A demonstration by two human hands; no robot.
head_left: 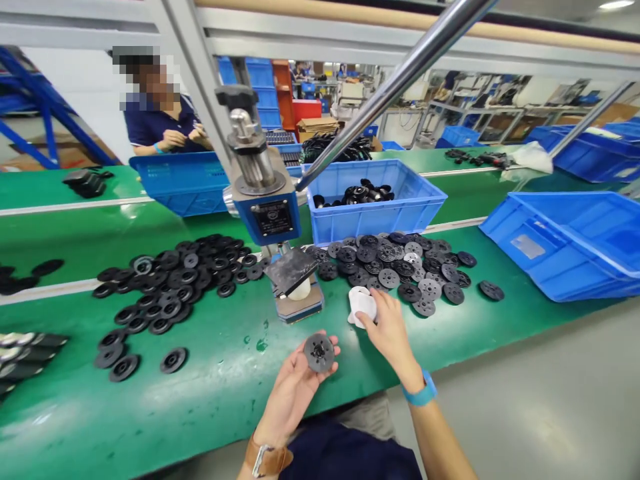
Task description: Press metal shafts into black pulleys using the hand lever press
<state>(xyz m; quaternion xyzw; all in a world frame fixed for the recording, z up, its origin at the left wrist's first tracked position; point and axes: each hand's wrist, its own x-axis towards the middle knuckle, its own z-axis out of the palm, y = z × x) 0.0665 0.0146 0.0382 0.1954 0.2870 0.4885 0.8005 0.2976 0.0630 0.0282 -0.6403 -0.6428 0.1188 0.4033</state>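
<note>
My left hand (300,373) is closed around a round black plastic disc (319,353) with a hub and small holes, held palm up over the front of the green table. With thumb and fingers my right hand (389,325) grips a white cloth or paper wad (362,307) at the table surface, just right of the press. A hand press (273,220) stands ahead of my left hand, with a black plate (291,270) above a white round piece (300,291) on its base. Flat black discs with holes (389,278) lie heaped beyond my right hand.
Black rings (170,308) are spread left of the press. A blue bin (375,223) of black parts stands behind the discs, and another blue bin (570,267) is at right. A metal bar (395,87) slants overhead. Across the table sits a person (160,127).
</note>
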